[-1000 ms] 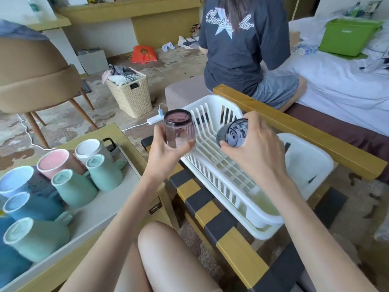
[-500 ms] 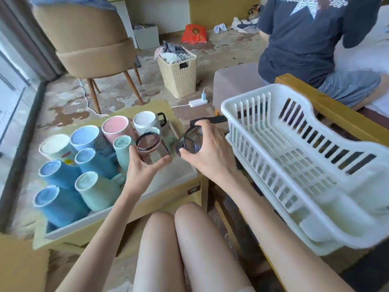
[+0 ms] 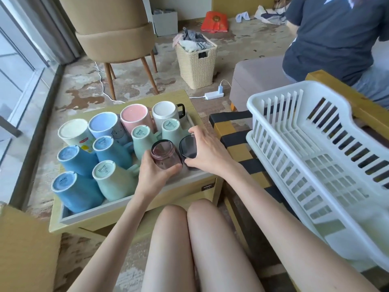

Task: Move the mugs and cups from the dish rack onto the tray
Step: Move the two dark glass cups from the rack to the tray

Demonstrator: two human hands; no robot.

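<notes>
A white-rimmed tray (image 3: 134, 201) on a low wooden table holds several upside-down mugs in blue, green, pink and white. My left hand (image 3: 154, 173) grips a purple-tinted glass cup (image 3: 165, 153), base up, at the tray's right front corner. Right beside it, my right hand (image 3: 207, 153) holds a dark grey glass cup (image 3: 188, 147), also base up, down on or just above the tray. The white plastic dish rack (image 3: 315, 157) at the right has nothing in it.
The low wooden table (image 3: 189, 102) stands left of a yellow-and-black striped bench (image 3: 235, 142) that carries the rack. My bare knees (image 3: 189, 228) are below the tray. Behind are a wicker basket (image 3: 196, 60), a tan chair (image 3: 115, 36) and a seated person (image 3: 336, 34).
Both hands have carried the two glass cups from the rack leftward and lowered them to the tray's right front corner. The view has swung left and down towards the tray.
</notes>
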